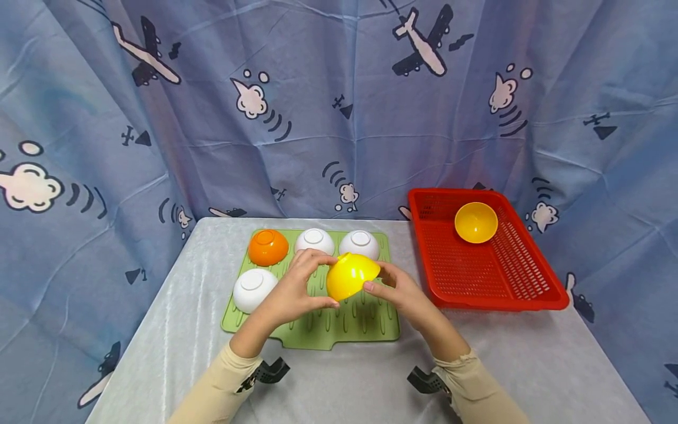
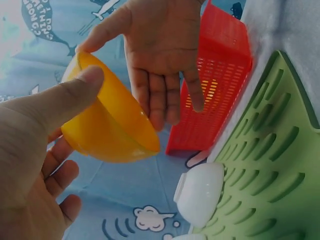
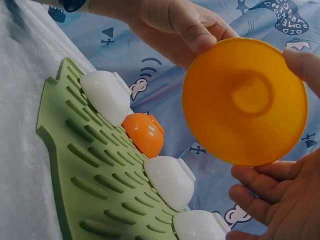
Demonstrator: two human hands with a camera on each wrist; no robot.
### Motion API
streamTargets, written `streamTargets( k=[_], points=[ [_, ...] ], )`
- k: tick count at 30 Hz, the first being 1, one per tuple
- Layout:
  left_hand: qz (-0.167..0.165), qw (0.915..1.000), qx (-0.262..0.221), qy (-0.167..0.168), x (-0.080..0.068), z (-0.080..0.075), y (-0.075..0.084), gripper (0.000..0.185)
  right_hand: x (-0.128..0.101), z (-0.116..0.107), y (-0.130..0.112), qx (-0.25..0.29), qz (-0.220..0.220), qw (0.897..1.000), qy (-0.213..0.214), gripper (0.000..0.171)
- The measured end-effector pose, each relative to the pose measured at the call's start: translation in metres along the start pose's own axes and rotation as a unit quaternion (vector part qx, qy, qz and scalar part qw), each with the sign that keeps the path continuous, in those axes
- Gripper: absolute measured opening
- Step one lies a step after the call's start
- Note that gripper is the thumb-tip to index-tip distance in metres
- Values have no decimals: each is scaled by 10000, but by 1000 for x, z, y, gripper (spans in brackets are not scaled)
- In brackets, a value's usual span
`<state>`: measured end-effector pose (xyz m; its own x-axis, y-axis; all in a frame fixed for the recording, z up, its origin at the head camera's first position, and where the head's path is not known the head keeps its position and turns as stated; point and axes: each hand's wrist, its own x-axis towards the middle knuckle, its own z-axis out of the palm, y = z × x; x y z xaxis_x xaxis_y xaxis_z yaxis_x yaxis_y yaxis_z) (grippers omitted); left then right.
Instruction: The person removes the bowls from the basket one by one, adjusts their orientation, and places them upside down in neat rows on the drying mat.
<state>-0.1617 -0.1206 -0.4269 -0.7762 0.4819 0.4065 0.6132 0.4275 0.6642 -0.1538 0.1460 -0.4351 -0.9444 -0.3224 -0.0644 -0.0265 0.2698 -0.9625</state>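
Yellow bowl (image 1: 352,274) is up off the green drying mat (image 1: 365,321), tipped on its side between both hands. The left hand (image 1: 294,288) has it pinched at the rim, thumb on one face and fingers on the other, gripping from about 9 o'clock. The right hand (image 1: 404,292) sits at 3 o'clock with fingers pretty much straight, just touching the bowl, so the left is doing the holding. Red basket (image 1: 529,277) with another yellow bowl (image 1: 475,222) lies out past the right hand, around 2 o'clock, so the right side is nearer to it.
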Motion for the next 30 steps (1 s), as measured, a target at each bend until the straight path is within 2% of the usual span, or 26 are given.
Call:
streamTargets(
  k=[6,10,14,19,25,30],
  points=[
    [-489,9976,-460,184,0,1,-6,100,-1,-2,2,194,-311,9993,48,76],
    [-989,9911,-859,217,1,0,-8,98,-1,-2,2,412,-710,9965,143,79],
    [-1225,9847,-1236,82,1,-3,-8,91,-1,-1,5,674,-1135,9912,136,82],
    [-1131,9853,-1268,-172,0,-9,-7,84,0,0,9,721,-1561,9851,38,88],
    [-967,9899,-982,-347,-3,-18,-5,82,1,1,9,403,-1812,9826,-101,90],
    [-799,9925,-818,-429,-4,-26,-2,84,-1,2,5,-3,-1988,9800,-30,93]
  ],
)
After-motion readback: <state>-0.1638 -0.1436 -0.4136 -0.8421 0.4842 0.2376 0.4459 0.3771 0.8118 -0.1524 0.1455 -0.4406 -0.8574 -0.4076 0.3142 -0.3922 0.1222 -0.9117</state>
